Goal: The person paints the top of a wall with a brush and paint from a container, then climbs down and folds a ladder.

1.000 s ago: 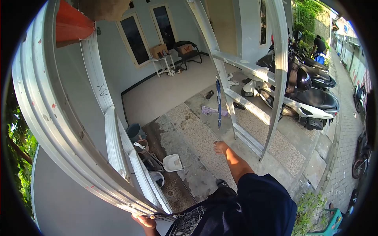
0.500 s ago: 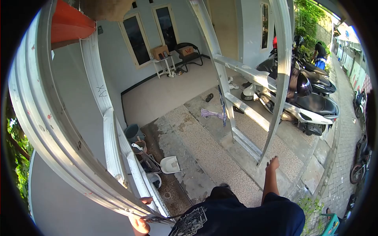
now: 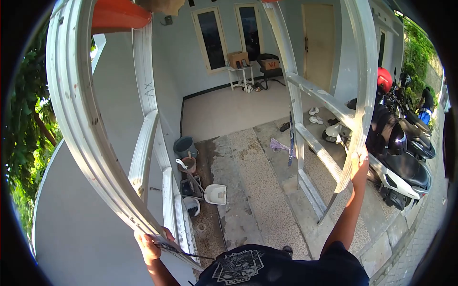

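Note:
An aluminium ladder (image 3: 90,138) with ribbed side rails rises on both sides of me. My left hand (image 3: 150,245) is closed round the lower part of its left rail; a thin dark cord (image 3: 191,254) hangs beside that hand. On the other side my right hand (image 3: 359,159) is wrapped round the right rail (image 3: 365,81), close to where the rungs (image 3: 324,100) meet the frame. An orange piece (image 3: 117,16) sits at the ladder's top left. Part of the fingers of each hand is hidden behind the rails.
Several parked motorcycles (image 3: 403,167) stand at the right. Along the left wall are a bucket (image 3: 185,147) and a white dustpan (image 3: 215,194). Shoes (image 3: 316,119) lie on the tiles. A small white table (image 3: 241,74) and a black chair (image 3: 267,71) stand at the back wall.
My right hand, earlier apart from the ladder in a loose curl, has risen to grip the right rail. The view has turned right; the left hand stays on its rail.

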Demonstrator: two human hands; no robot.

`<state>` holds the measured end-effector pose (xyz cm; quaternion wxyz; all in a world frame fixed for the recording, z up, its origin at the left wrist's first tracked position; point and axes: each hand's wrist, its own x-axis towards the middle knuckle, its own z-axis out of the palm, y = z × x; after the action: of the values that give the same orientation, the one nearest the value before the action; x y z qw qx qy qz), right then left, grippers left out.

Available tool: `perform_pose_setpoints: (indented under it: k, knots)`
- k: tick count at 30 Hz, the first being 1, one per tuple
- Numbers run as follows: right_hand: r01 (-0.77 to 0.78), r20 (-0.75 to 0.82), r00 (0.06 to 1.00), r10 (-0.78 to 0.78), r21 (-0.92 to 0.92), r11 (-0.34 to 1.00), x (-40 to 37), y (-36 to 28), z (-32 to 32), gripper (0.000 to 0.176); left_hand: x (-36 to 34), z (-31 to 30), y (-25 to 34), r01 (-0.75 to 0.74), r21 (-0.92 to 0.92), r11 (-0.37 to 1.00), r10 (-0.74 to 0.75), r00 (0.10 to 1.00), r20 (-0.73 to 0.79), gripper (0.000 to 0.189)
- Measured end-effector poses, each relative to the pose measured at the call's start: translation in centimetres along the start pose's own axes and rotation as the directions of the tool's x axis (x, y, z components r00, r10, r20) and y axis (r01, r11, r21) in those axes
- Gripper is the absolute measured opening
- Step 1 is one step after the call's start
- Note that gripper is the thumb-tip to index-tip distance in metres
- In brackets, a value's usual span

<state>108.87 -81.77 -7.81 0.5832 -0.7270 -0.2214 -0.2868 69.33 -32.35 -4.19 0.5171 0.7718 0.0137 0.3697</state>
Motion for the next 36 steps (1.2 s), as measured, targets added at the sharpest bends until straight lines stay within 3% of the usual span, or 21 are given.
perform_pose_setpoints:
  k: [2, 4, 7, 9, 13, 14, 16, 18, 20, 22, 28, 30, 32, 33, 34, 35, 36]
  knots:
    - [0.033, -0.012, 0.999, -0.031, 0.145, 0.989, 0.5, -0.7, 0.5, 0.050, -0.6, 1.5, 0.7, 0.083, -0.017, 0.996, -0.085, 0.993, -0.082, 0.074]
    - [0.107, -0.082, 0.991, -0.102, 0.050, 0.993, 1.1, -0.4, 0.8, 0.046, -0.6, 2.4, 1.3, 0.127, -0.042, 0.991, -0.131, 0.984, -0.120, 0.075]
    - [0.088, -0.048, 0.995, -0.085, 0.067, 0.994, 1.2, 2.4, -0.1, 0.046, -0.9, 2.8, 0.7, 0.082, -0.079, 0.994, -0.091, 0.988, -0.124, 0.073]
    - [0.055, -0.005, 0.998, -0.055, -0.085, 0.995, 1.6, 5.4, -1.7, 0.045, -1.0, 3.0, 0.1, 0.035, -0.046, 0.998, -0.040, 0.993, -0.115, 0.071]
    - [0.112, -0.135, 0.985, -0.103, 0.063, 0.992, 1.5, 6.1, -0.9, 0.041, -1.0, 2.8, -0.4, 0.046, -0.050, 0.998, -0.052, 0.991, -0.127, 0.073]
    - [0.000, -0.130, 0.991, 0.008, 0.064, 0.998, 1.2, 5.0, -1.1, 0.044, -1.1, 2.7, -0.4, 0.062, -0.061, 0.996, -0.070, 0.988, -0.139, 0.074]
    - [0.042, -0.082, 0.995, -0.061, -0.214, 0.976, 1.2, 3.6, -1.8, 0.047, -0.8, 2.6, -0.5, 0.052, -0.073, 0.996, -0.062, 0.989, -0.132, 0.077]
    - [-0.096, -0.183, 0.979, 0.090, -0.022, 0.995, 0.9, 3.1, -1.1, 0.048, -0.5, 2.6, -0.6, 0.037, -0.073, 0.997, -0.046, 0.992, -0.118, 0.078]
    - [-0.060, -0.129, 0.990, 0.058, -0.011, 0.998, 0.3, 1.7, -0.8, 0.050, -0.3, 2.6, -0.9, 0.037, -0.098, 0.994, -0.048, 0.993, -0.110, 0.078]
    - [-0.069, -0.183, 0.982, 0.049, -0.104, 0.992, 0.5, 0.2, 0.6, 0.051, 0.1, 2.9, -1.2, 0.040, -0.028, 0.999, -0.042, 0.995, -0.088, 0.079]
    - [-0.090, -0.158, 0.984, 0.088, -0.008, 0.996, 1.5, 3.0, 2.0, 0.049, 1.6, 4.2, -2.5, 0.110, 0.046, 0.993, -0.102, 0.982, -0.157, 0.084]
    - [0.118, -0.156, 0.973, -0.171, -0.299, 0.947, 1.4, 5.7, 0.7, 0.043, 1.3, 4.2, -3.7, 0.087, 0.001, 0.996, -0.086, 0.982, -0.169, 0.083]
    - [0.130, -0.174, 0.966, -0.191, -0.312, 0.941, 0.1, 3.2, 1.6, 0.037, 1.2, 4.7, -3.8, 0.011, 0.005, 1.000, -0.010, 0.988, -0.153, 0.083]
    - [0.050, -0.150, 0.984, -0.095, -0.284, 0.958, -0.5, 2.6, 1.3, 0.034, 1.1, 4.6, -3.6, 0.013, -0.008, 1.000, -0.014, 0.989, -0.150, 0.082]
    - [0.124, -0.166, 0.971, -0.170, -0.259, 0.958, -0.9, 1.8, 1.6, 0.034, 1.2, 4.2, -3.3, -0.012, 0.000, 1.000, 0.012, 0.992, -0.124, 0.080]
    - [0.185, -0.226, 0.947, -0.228, -0.199, 0.962, -1.0, 0.4, 2.5, 0.035, 0.9, 2.5, -5.0, -0.045, -0.126, 0.991, 0.039, 0.998, -0.050, 0.066]
    - [0.142, -0.239, 0.953, -0.183, -0.180, 0.973, -1.1, -0.3, 2.7, 0.036, 1.7, 2.9, -3.9, -0.054, -0.034, 0.998, 0.053, 0.998, -0.031, 0.076]
